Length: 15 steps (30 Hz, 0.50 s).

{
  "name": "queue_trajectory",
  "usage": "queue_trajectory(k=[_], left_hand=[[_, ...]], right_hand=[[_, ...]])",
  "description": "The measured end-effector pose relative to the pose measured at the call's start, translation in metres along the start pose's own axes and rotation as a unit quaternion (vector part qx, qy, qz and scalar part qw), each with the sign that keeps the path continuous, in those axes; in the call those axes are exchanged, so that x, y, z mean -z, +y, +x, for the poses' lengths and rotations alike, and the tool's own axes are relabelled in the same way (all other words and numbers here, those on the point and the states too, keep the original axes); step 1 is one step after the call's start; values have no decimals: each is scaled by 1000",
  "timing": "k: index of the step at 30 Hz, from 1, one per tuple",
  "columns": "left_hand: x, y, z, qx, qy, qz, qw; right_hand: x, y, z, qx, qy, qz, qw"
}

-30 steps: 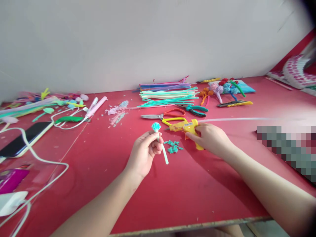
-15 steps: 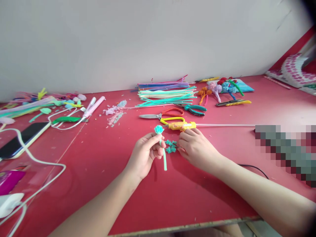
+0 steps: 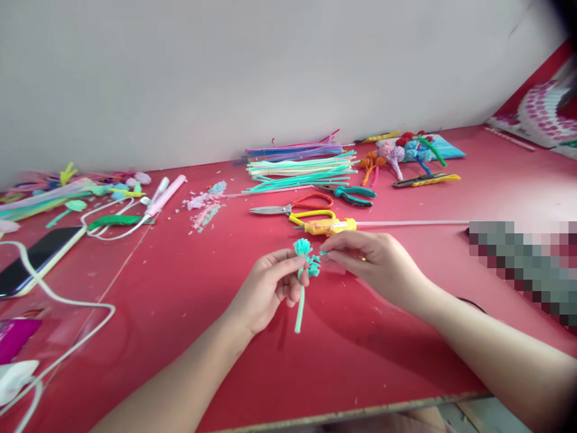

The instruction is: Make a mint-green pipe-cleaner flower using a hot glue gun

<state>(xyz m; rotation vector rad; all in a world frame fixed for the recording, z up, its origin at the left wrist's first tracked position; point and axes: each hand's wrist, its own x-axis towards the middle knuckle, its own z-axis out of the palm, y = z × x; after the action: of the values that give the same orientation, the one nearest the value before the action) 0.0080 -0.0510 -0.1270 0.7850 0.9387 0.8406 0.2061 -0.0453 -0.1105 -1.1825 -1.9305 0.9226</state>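
My left hand [image 3: 279, 276] is closed round the stem of a teal pipe-cleaner flower [image 3: 302, 247], its fluffy head up and its pale green stem hanging below the fingers. Just right of the flower, thumb and forefinger of my right hand [image 3: 367, 255] pinch a small teal pipe-cleaner piece [image 3: 323, 255]. Several more curled teal pieces [image 3: 313, 267] show behind the flower, partly hidden by my left fingers. A yellow glue gun [image 3: 329, 226] with a long pale glue stick lies just beyond my right hand.
Scissors [image 3: 274, 210], teal-handled pliers [image 3: 354, 193] and bundles of pipe cleaners [image 3: 302, 168] lie beyond the glue gun. Finished flowers [image 3: 415, 150] and a utility knife [image 3: 428, 179] are at back right. A phone [image 3: 40, 258] and white cable [image 3: 67, 294] are on the left.
My right hand has lifted off the table beside the glue gun, now with a small teal piece in its fingertips. My left hand has shifted slightly right and nearer with the flower.
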Motion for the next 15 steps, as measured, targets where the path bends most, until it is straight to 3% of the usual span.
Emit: queue_trajectory(k=[5,10,15], left_hand=[[-3,-1,0,14,-21,27,999],[-5,-2,-2,10,-17,93,996],[-6,-2,-2,1,-10,116,993]], right_hand=[[-3,-2,-4,-10,3,-39,999],[-7,1,-6,56,6,-128,990],[-7,0,-10,83,-3,-109,991]])
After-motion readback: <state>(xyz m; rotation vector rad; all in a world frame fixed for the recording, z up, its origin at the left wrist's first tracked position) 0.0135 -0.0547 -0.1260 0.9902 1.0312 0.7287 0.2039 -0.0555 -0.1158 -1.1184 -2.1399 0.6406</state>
